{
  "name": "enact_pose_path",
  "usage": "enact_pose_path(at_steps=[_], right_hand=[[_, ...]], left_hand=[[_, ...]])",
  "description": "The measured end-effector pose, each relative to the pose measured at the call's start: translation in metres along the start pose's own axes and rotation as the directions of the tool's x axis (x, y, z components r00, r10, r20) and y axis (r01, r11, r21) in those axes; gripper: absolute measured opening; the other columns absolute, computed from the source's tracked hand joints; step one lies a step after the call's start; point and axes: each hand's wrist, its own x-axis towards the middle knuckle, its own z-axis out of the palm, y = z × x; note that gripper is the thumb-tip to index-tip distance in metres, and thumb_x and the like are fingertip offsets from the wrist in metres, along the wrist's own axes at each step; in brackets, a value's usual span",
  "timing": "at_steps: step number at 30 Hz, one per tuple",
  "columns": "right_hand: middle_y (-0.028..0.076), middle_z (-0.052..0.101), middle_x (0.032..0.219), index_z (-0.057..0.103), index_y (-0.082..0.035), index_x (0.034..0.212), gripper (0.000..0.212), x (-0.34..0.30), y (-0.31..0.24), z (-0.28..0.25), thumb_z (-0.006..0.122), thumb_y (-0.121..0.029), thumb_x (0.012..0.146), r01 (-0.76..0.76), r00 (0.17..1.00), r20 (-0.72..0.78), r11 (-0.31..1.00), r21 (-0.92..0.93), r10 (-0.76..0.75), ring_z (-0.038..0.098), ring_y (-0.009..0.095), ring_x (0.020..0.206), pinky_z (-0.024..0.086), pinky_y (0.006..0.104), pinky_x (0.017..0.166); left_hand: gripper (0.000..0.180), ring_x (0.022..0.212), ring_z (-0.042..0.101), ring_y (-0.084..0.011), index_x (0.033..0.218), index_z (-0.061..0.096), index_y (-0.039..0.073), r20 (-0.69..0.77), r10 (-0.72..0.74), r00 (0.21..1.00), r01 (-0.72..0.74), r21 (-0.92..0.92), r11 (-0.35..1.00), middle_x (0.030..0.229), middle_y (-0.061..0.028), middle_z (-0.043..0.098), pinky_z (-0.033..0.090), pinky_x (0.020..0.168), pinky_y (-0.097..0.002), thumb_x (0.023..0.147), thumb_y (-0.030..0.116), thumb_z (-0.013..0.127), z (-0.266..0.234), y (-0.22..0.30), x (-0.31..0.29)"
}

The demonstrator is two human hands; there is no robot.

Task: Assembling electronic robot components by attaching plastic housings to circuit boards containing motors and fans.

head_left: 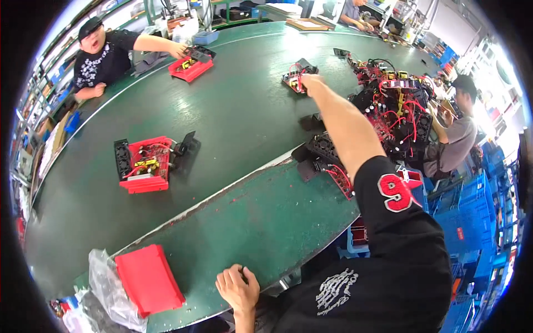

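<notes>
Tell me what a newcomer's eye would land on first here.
Probably the big tangled heap of wired red-and-black units at the right of the dark green worktop. Next, the wearer's right hand, stretched out to a small wired unit at upper centre. Then two bright red things: an open red case at centre left and a red shell beside clear plastic at lower left.

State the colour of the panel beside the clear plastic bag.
The panel is bright red; it shows best in the head view.
</notes>
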Motion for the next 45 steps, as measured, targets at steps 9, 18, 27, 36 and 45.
enact_pose_path(at_steps=[9, 18, 27, 36, 45], right_hand=[[0.007, 0.057, 0.061, 0.065, 0.001, 0.075, 0.033, -0.15, -0.03, -0.174, 0.063, -0.031, 0.068, 0.856, 0.492, 0.411, 0.511, -0.072, -0.767, 0.053, 0.017, 0.056, 0.042, 0.0344, 0.051], [0.002, 0.06, 0.069, 0.068, 0.001, 0.086, 0.025, -0.264, 0.023, -0.26, 0.065, -0.022, 0.075, 0.833, -0.008, 0.637, 0.348, 0.431, -0.77, 0.052, 0.01, 0.068, 0.04, 0.0297, 0.059], [0.007, 0.054, 0.059, 0.063, 0.003, 0.085, 0.021, -0.308, 0.149, -0.207, 0.065, -0.015, 0.073, 0.733, 0.111, 0.746, 0.561, 0.384, -0.656, 0.05, 0.012, 0.056, 0.04, 0.0317, 0.053], [0.012, 0.067, 0.08, 0.068, 0.001, 0.098, 0.031, -0.288, 0.2, -0.137, 0.062, -0.018, 0.073, 0.704, 0.091, 0.646, 0.508, 0.497, -0.758, 0.063, 0.017, 0.076, 0.048, 0.0311, 0.072], [0.009, 0.071, 0.094, 0.068, 0.003, 0.1, 0.028, -0.346, 0.201, -0.14, 0.061, -0.009, 0.076, 0.452, 0.199, 0.771, 0.755, 0.475, -0.605, 0.062, 0.013, 0.085, 0.047, 0.0259, 0.078]], left_hand=[[0.022, 0.077, 0.063, -0.0175, 0.093, 0.066, -0.003, 0.23, -0.111, 0.967, 0.215, -0.496, 0.842, 0.08, -0.012, 0.066, 0.049, 0.073, -0.0314, 0.09, 0.019, 0.063, -0.009, 0.022, 0.022], [0.068, 0.134, 0.04, -0.0287, 0.144, 0.037, 0.001, 0.145, -0.245, 0.959, 0.198, -0.958, 0.208, 0.145, -0.018, 0.042, 0.031, 0.111, -0.0387, 0.087, 0.021, 0.068, 0.029, 0.053, 0.075], [0.04, 0.097, 0.065, -0.0272, 0.114, 0.059, -0.004, 0.524, -0.344, 0.779, 0.6, -0.781, 0.171, 0.109, -0.0172, 0.067, 0.051, 0.083, -0.0431, 0.093, 0.031, 0.059, -0.007, 0.069, 0.01], [0.019, 0.073, 0.068, -0.0223, 0.09, 0.068, 0.011, 0.355, -0.303, 0.884, 0.035, 0.597, 0.802, 0.091, -0.0074, 0.069, 0.052, 0.055, -0.0401, 0.088, 0.027, 0.059, -0.106, 0.186, 0.057], [0.024, 0.079, 0.067, -0.0265, 0.09, 0.07, 0.008, 0.386, -0.106, 0.917, -0.154, 0.585, 0.796, 0.088, -0.0106, 0.068, 0.05, 0.063, -0.0423, 0.083, 0.029, 0.061, -0.07, 0.188, 0.035]])
